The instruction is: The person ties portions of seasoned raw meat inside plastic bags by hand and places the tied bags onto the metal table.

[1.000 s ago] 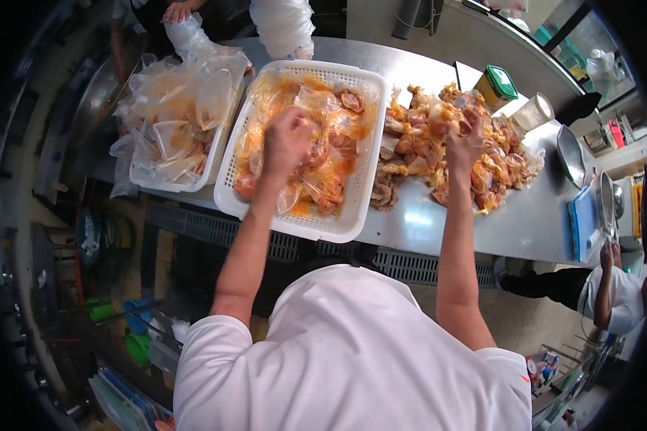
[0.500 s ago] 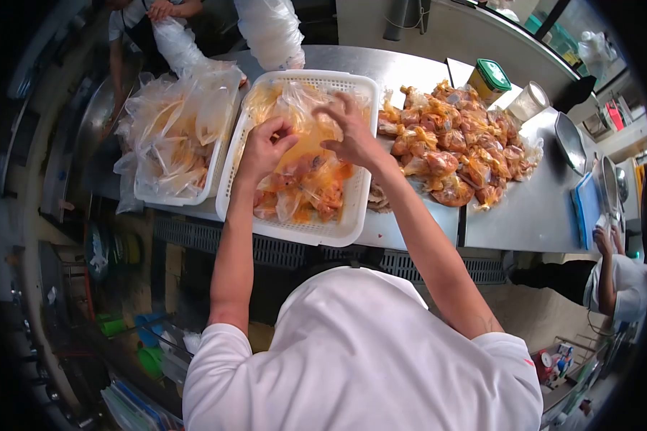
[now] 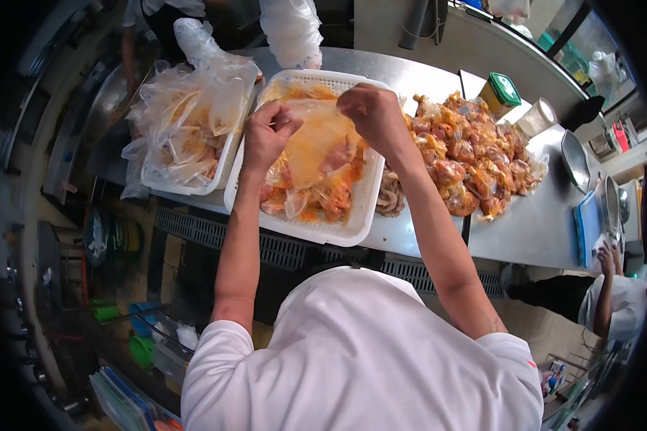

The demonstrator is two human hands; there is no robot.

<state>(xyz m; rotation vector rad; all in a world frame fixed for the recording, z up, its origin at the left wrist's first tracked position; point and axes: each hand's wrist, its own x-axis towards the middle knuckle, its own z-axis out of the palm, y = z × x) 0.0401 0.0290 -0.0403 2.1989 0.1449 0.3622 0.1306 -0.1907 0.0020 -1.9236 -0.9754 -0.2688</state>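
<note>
A clear plastic bag [image 3: 310,147], smeared orange and with a piece of meat inside, is stretched above the white perforated basket [image 3: 361,231]. My left hand [image 3: 268,140] pinches the bag's upper left edge. At the upper right edge, my right hand [image 3: 374,118] is closed on the same bag, its fingertips partly hidden behind the knuckles. Orange-marinated meat in bags [image 3: 327,200] lies in the basket below.
Left of the basket stands a white tray [image 3: 219,176] heaped with bagged meat. A large pile of knotted meat bags [image 3: 474,154] covers the steel table [image 3: 417,241] on the right, near a green-lidded tub [image 3: 502,92]. A co-worker [image 3: 158,14] stands at upper left.
My right hand has moved up and right, going from spread fingers to closed on the bag. The bag is now lifted and stretched between both hands. The camera view has shifted slightly.
</note>
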